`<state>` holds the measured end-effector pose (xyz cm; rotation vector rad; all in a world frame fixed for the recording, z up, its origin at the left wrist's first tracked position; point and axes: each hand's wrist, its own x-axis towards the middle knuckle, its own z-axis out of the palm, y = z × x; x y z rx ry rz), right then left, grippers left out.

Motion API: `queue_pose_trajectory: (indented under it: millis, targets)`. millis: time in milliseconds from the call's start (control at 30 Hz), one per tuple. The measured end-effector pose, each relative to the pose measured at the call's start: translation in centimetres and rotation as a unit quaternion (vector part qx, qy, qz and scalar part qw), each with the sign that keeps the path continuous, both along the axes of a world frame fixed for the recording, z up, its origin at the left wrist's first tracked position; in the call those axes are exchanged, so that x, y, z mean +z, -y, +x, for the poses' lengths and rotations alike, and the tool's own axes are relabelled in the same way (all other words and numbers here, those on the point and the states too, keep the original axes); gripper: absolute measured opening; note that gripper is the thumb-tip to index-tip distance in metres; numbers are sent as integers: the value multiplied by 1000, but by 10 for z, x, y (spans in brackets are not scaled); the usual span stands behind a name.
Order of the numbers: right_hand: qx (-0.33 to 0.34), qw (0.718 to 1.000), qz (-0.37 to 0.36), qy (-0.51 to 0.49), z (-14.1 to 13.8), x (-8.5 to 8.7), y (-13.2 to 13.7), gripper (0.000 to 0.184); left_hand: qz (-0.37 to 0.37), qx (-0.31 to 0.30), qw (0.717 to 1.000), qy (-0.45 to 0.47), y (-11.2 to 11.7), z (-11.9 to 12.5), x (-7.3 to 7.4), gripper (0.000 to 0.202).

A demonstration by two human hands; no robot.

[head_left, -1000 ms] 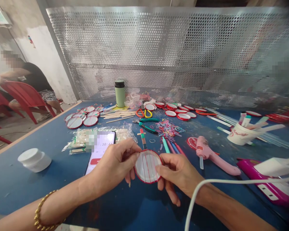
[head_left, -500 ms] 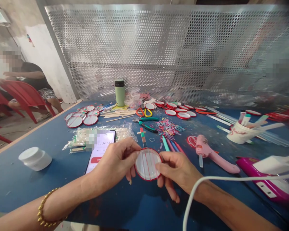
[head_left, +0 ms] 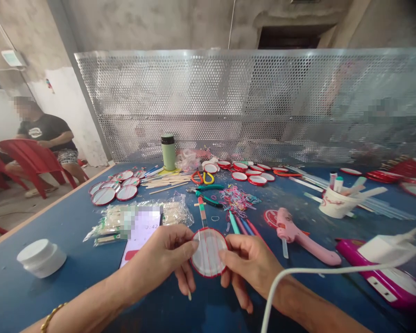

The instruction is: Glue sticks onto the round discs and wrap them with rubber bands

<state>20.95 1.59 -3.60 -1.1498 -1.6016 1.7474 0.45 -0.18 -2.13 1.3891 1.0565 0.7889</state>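
A round, white-faced lid (head_left: 208, 253) with a red rim is held upright between my two hands, with thin reddish bands running across its face. My left hand (head_left: 173, 252) pinches the left side of the rim, and the tip of a small pale stick (head_left: 189, 295) pokes out below its lower fingers. On the opposite side, my right hand (head_left: 251, 263) is closed on the rim, thumb on the face. A flat stick with coloured stripes (head_left: 202, 212) meets the top of the rim; I cannot tell whether it is fixed there.
A phone (head_left: 142, 236) and bagged sticks (head_left: 107, 226) lie left, near a white jar (head_left: 41, 258). Beyond are pliers (head_left: 208, 196), coloured rubber bands (head_left: 239, 199) and more red-rimmed lids (head_left: 104, 196). At right are a pink glue gun (head_left: 305, 240), a power strip (head_left: 384, 282) and a white cable (head_left: 273, 291).
The view has tilted upward, so the table things sit lower in the picture. Both hands keep the same hold on the lid. The seated person at left has shifted posture.
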Motion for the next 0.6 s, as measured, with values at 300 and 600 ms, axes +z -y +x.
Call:
queue_pose_trajectory:
  millis: [300,600]
  targets:
    - [-203,949,241,15,12,13,0,43,-5,49,997,54,-16,-9,-18,27]
    - [-128,945,288,85,11,5,-4,37,72,25,997,-21,-7,-7,-11,26]
